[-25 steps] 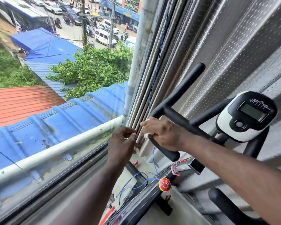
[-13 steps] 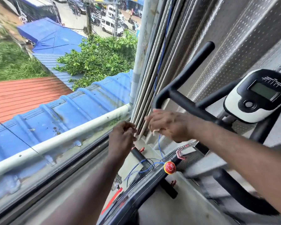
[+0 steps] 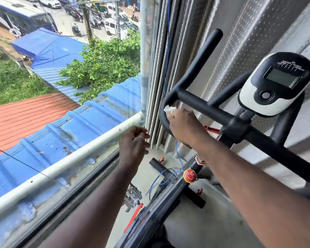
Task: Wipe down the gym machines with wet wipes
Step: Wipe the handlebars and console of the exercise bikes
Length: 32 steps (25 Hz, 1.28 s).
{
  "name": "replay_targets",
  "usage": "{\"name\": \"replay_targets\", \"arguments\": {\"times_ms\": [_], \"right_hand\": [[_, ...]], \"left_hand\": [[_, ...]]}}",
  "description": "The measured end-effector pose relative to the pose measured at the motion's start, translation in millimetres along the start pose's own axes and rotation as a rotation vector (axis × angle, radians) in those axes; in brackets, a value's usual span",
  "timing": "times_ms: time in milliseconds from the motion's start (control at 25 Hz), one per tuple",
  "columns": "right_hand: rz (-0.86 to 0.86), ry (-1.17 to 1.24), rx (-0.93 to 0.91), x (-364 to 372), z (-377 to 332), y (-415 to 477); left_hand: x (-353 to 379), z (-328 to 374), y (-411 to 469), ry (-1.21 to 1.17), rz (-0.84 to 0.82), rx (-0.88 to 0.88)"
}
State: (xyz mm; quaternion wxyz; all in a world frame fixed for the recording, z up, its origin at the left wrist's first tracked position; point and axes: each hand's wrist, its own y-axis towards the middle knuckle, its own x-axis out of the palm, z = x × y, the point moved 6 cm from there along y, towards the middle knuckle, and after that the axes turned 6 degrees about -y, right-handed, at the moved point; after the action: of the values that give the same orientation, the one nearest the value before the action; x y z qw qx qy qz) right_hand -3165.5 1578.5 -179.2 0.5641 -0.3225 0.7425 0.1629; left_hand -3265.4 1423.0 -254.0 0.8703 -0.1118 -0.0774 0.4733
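An exercise bike's black handlebar (image 3: 200,102) crosses the right half of the view, with a black-and-white display console (image 3: 276,85) at its centre. My right hand (image 3: 183,126) holds a white wet wipe (image 3: 169,109) against the curved left bend of the handlebar. To its left, my left hand (image 3: 134,142) hovers in the air with fingers loosely curled, holding nothing and touching nothing.
A large window (image 3: 61,122) with a white rail (image 3: 79,154) fills the left side. Folded blinds and a blue cable (image 3: 166,59) hang beside the handlebar. Below are the bike frame with a red knob (image 3: 190,175), a pedal (image 3: 132,196) and the perforated metal wall (image 3: 240,42).
My right hand has slid with the wipe from the lower end of the handlebar grip up to its curved bend. The left hand stays hovering beside it. The view has shifted.
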Motion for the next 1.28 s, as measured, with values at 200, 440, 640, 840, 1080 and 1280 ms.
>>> {"name": "replay_targets", "arguments": {"times_ms": [200, 440, 640, 840, 1080, 1280], "right_hand": [[-0.465, 1.012, 0.280, 18.3, 31.9, -23.6], [-0.520, 1.547, 0.354, 34.5, 1.7, 40.2], [-0.486, 1.687, 0.314, 41.2, 2.8, 47.8], [-0.621, 1.263, 0.263, 35.1, 20.0, 1.2], [-0.486, 0.918, 0.408, 12.1, 46.7, -52.2], [-0.040, 0.148, 0.229, -27.7, 60.3, -41.6]], "left_hand": [[8.9, -1.1, -1.9, 0.034, -0.017, 0.011], [1.1, -2.6, -7.5, 0.068, -0.006, 0.059], [-12.0, -14.4, -16.8, 0.069, 0.007, 0.043], [-6.5, -10.8, -14.9, -0.014, 0.009, 0.013], [6.5, 12.9, -11.6, -0.081, -0.040, 0.047], [1.2, 20.5, 1.6, -0.026, -0.055, 0.132]]}}
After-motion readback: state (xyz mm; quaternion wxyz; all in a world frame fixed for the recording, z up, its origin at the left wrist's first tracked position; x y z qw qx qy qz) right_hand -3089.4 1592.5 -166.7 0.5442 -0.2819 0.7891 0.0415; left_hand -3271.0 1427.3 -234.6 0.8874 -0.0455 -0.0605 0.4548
